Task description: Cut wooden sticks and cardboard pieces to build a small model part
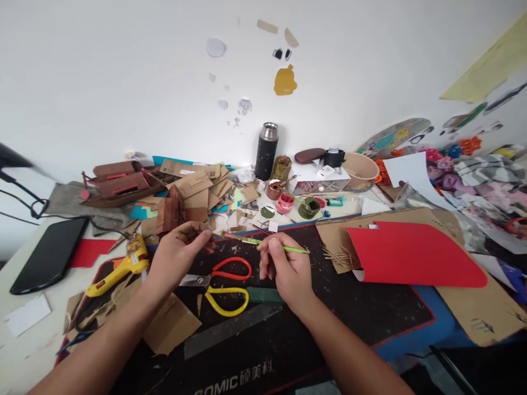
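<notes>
My right hand (290, 270) grips a thin paintbrush with a light green handle (297, 250), its tip pointing left. Across from it, my left hand (181, 247) has its thumb and fingers closed in a pinch; what is between them, if anything, is too small to make out. Scissors (227, 317) with one red and one yellow handle loop lie on the black mat (329, 329) between my forearms. Just behind the hands are open paint pots: a brown one (273, 191), a pink one (285, 204) and a green one (308, 208).
A yellow glue gun (119, 271) and a black phone (49, 255) lie at left. Brown cardboard boats (123, 186) and cardboard scraps (193, 186) crowd the back. A black thermos (267, 153) stands near the wall. Red sheet (415, 255) rests on cardboard at right.
</notes>
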`<state>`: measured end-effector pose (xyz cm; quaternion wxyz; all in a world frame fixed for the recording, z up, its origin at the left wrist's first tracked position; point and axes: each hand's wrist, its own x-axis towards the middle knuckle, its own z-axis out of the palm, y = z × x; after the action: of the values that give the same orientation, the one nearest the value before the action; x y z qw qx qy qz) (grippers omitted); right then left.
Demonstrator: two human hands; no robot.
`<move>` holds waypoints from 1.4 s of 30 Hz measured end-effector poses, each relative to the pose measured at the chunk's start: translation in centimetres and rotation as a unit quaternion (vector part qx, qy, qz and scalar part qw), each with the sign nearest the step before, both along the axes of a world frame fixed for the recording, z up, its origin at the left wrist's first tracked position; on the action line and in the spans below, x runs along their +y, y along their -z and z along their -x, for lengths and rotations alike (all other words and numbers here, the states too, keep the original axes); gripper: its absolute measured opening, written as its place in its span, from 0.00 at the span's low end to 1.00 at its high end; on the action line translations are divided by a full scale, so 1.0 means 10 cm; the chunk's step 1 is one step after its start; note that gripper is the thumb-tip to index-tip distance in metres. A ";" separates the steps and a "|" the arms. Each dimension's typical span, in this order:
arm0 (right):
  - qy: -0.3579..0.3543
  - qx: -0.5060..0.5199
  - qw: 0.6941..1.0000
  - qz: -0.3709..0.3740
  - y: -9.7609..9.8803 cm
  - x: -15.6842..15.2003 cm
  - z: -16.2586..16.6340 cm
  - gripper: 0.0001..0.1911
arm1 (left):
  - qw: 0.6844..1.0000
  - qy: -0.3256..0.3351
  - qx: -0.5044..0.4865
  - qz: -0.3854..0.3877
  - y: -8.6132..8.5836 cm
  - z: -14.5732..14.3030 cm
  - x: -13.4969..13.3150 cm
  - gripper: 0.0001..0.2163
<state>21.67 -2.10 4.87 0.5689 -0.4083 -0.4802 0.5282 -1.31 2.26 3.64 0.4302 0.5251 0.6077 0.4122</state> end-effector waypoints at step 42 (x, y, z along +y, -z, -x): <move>0.002 -0.015 1.000 0.007 0.06 0.03 -0.03 0.22 | 0.993 0.056 0.098 -0.020 0.05 -0.04 -0.12 0.16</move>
<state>21.99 -1.78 4.27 0.5598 -0.4215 -0.4839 0.5242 -0.89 1.10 3.11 0.3809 0.6043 0.6082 0.3462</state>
